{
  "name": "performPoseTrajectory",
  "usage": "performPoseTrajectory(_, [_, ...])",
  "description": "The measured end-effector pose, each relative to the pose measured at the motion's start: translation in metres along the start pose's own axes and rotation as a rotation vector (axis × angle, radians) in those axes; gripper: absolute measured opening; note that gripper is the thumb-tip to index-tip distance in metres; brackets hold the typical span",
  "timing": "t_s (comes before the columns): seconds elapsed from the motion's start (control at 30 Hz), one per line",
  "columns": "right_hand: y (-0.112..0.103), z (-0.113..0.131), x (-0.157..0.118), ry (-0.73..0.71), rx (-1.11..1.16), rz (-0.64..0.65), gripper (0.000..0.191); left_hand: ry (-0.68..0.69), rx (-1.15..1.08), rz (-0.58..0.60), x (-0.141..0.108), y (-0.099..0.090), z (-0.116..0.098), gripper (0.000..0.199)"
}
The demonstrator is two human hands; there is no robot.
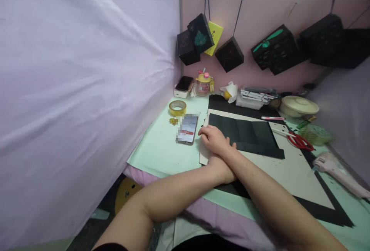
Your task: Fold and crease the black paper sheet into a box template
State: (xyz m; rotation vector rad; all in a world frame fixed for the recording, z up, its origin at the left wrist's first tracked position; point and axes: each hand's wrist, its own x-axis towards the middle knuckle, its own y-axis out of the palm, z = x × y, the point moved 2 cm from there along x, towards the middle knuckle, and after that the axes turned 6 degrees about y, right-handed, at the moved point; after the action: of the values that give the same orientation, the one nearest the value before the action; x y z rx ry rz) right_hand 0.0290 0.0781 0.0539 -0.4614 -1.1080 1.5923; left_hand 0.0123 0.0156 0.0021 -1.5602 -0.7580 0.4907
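Observation:
My forearms cross over the front of the work surface. My right hand (pixel 213 138) lies on top, open, with loosely bent fingers pointing left beside a phone (pixel 188 129); nothing shows in it. Beneath the right wrist is my left hand (pixel 219 166), mostly covered, with fingertips showing apart on the far side; it looks open and touches the wrist. A folded black sheet (pixel 248 133) lies just right of the hands, on a pale board (pixel 303 174) over larger black paper (pixel 332 214).
Tape roll (pixel 177 108), cup (pixel 203 85) and second phone (pixel 184 84) stand back left. Behind the board are a box of pens (pixel 251 98) and a lidded bowl (pixel 299 105). Red scissors (pixel 300 141), a cutter (pixel 273 118) and a pale handheld tool (pixel 341 174) lie right. Black boxes (pixel 229 55) hang behind.

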Motion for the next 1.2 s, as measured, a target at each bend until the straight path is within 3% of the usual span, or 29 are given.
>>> performPoseTrajectory(0.57, [0.0008, -0.0007, 0.0002, 0.004, 0.004, 0.01, 0.024, 0.015, 0.017, 0.02, 0.0002, -0.0004, 0.0003, 0.07])
performPoseTrajectory(1.2, [-0.0008, -0.0019, 0.0017, -0.007, 0.075, -0.033, 0.027, 0.012, 0.048, -0.052, -0.0005, -0.0017, -0.0015, 0.063])
